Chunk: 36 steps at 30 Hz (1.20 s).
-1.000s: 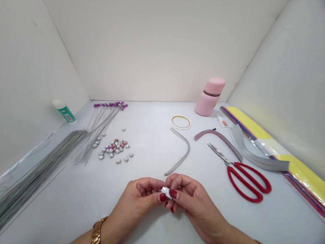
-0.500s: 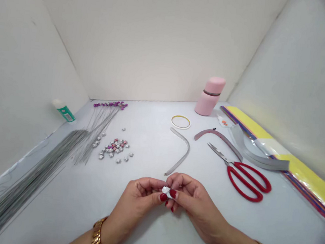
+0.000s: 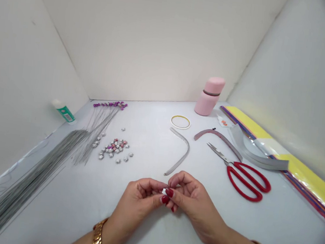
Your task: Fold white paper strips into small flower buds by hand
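Between the fingertips of both hands is a small silvery-white folded paper star (image 3: 164, 191), mostly covered by thumbs and fingers. My left hand (image 3: 144, 198) pinches it from the left, and my right hand (image 3: 190, 203) presses on it from the right with the thumb on top. Just beyond the hands a curved silver paper strip (image 3: 187, 150) lies on the table. To the left sits a pile of little folded stars (image 3: 115, 147), silver with some pink and purple, a few scattered loose around it.
Red-handled scissors (image 3: 238, 173) lie right, near a pinkish strip (image 3: 219, 135), wide silver strips (image 3: 263, 161) and coloured paper packs (image 3: 305, 177). Behind are a tape roll (image 3: 180, 127) and pink flask (image 3: 209, 96). Left are wires (image 3: 35, 178), purple-tipped stems (image 3: 110, 104) and a green-labelled bottle (image 3: 66, 113).
My right thumb has shifted slightly left over the paper star, so less of it shows. Both hands stay in nearly the same place, and the things on the table have not moved.
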Tool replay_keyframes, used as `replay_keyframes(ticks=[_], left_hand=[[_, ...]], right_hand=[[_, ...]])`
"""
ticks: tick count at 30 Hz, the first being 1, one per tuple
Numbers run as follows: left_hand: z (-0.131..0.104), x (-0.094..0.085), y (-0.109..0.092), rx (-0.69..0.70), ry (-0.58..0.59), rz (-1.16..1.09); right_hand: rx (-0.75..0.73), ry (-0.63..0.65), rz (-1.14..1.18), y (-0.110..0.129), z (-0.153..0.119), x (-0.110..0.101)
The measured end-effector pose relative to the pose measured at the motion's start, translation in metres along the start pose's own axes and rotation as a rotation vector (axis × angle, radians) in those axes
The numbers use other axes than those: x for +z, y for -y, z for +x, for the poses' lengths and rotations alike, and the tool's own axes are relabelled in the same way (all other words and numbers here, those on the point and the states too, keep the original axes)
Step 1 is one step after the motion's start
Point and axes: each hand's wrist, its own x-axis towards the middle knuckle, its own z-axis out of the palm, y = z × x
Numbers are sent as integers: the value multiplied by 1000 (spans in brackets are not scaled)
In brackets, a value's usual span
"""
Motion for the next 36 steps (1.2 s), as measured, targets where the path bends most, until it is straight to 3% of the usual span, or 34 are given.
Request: replay_keyframes(ticks=[3,10,30,36], left_hand=[[0,0,-2,-26,-7,8],[2,-3,-2,-45,-156,5],[-2,-4,1,27,-135,310],[-3,-6,-2,172,-124,576]], right_hand=[[32,-7,-13,-1,1,0],[58,70,-57,-3,-1,-2],[52,60,-231,-4,0,-8],[127,140,-169,-3,1,-7]])
